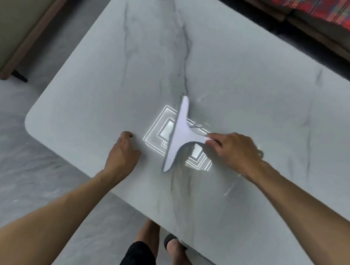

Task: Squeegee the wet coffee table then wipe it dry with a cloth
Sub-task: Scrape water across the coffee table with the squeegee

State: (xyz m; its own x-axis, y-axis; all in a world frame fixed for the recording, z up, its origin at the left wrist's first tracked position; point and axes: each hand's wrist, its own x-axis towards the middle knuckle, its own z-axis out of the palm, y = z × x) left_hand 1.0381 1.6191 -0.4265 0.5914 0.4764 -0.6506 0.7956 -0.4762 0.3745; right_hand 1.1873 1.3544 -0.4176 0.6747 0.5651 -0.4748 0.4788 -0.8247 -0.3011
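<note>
A white T-shaped squeegee (179, 133) stands with its blade on the marble-patterned coffee table (245, 86), near the front middle. My right hand (233, 151) grips the squeegee's short handle from the right. My left hand (123, 155) hovers or rests just left of the blade with its fingers loosely curled, holding nothing. Water streaks and droplets glint on the tabletop to the right of the blade and near my right wrist. A bright ceiling light reflects in the wet surface under the squeegee. No cloth is in view.
A beige sofa (11, 3) stands at the far left, off the table's corner. A second sofa with a red plaid blanket (326, 7) runs along the far edge. My legs and a sandalled foot (171, 243) stand at the near edge on grey floor.
</note>
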